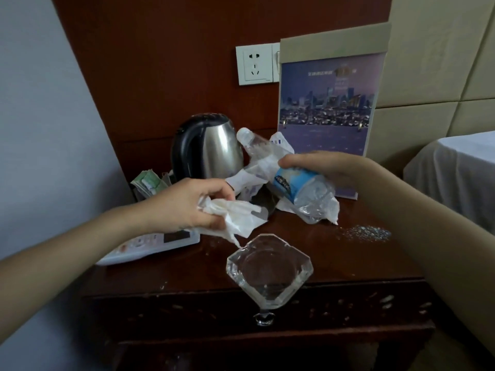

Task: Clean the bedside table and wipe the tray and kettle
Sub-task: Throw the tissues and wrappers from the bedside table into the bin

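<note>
Honestly, nearest the front edge of the bedside table (348, 263) sat a glass ashtray (269, 269), and just past it both hands were full. The left hand (187, 207) was clenched round a wad of crumpled tissue (235, 218), while the right hand (321, 167) gripped a crushed water bottle (300, 188), slanted with its base toward the front, plus some plastic wrapping. Behind them the kettle (214, 148) stood upright at the back left, handle facing left and closer to the left hand, so I'd guess the rubbish needed dumping before either hand could wipe it, and the tray I couldn't really make out.
</note>
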Available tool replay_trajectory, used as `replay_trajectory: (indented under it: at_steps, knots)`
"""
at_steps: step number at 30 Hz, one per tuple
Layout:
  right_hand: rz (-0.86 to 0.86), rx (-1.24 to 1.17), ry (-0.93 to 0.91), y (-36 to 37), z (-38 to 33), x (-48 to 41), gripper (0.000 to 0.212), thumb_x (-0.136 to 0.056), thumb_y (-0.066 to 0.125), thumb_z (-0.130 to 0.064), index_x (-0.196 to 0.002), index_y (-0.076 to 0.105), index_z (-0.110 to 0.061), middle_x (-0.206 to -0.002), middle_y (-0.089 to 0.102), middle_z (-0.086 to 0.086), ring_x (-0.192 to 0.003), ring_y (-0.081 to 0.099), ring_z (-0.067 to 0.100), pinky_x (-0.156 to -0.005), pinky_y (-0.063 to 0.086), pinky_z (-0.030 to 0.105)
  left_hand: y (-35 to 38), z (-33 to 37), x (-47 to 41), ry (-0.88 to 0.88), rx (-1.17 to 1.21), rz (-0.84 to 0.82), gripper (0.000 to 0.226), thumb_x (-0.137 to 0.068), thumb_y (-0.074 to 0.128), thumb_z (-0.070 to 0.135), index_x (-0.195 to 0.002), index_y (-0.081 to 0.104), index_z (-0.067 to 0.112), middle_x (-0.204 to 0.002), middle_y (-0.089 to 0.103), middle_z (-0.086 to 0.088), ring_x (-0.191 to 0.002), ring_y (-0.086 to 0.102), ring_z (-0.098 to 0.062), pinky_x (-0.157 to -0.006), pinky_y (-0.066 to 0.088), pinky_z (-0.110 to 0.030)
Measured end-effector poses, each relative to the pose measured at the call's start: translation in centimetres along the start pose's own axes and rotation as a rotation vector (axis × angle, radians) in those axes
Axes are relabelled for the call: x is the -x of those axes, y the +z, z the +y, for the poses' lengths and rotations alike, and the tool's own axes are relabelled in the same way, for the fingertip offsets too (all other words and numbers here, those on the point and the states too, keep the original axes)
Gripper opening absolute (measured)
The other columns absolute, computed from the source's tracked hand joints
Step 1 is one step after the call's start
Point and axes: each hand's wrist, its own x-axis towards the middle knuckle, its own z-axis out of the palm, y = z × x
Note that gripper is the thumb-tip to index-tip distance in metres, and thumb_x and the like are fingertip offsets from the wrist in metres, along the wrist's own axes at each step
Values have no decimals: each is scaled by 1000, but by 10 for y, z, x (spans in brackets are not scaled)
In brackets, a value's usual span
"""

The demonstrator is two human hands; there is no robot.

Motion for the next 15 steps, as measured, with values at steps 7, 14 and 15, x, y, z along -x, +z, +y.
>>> replay_trajectory:
  at_steps: [7, 14, 15]
  knots:
    - [-57, -14, 146, 8, 3, -12, 60, -72, 57, -64, -106, 57, -15, -103, 68, 12, -100, 64, 31, -99, 44, 51, 0, -9, 1, -14, 14, 18, 32, -67, 75, 39, -94, 62, 27, -91, 65, 14, -78, 61, -7, -66, 47, -16]
    - [369, -1, -24, 21, 10, -13, 45, -73, 65, -47, -97, 57, -9, -92, 58, 6, -81, 57, 17, -67, 47, 28, 1, -11, 5, 21, 65, 27, 29, -66, 74, 43, -90, 61, 31, -88, 64, 14, -73, 59, -3, -64, 46, -15]
    - [398, -11, -49, 21, 10, -11, 39, -74, 66, -44, -90, 59, -9, -88, 58, 5, -77, 56, 16, -64, 46, 27, 1, -11, 7, 28, 72, 31, 29, -66, 74, 42, -90, 62, 29, -88, 64, 14, -73, 58, -2, -64, 45, -15]
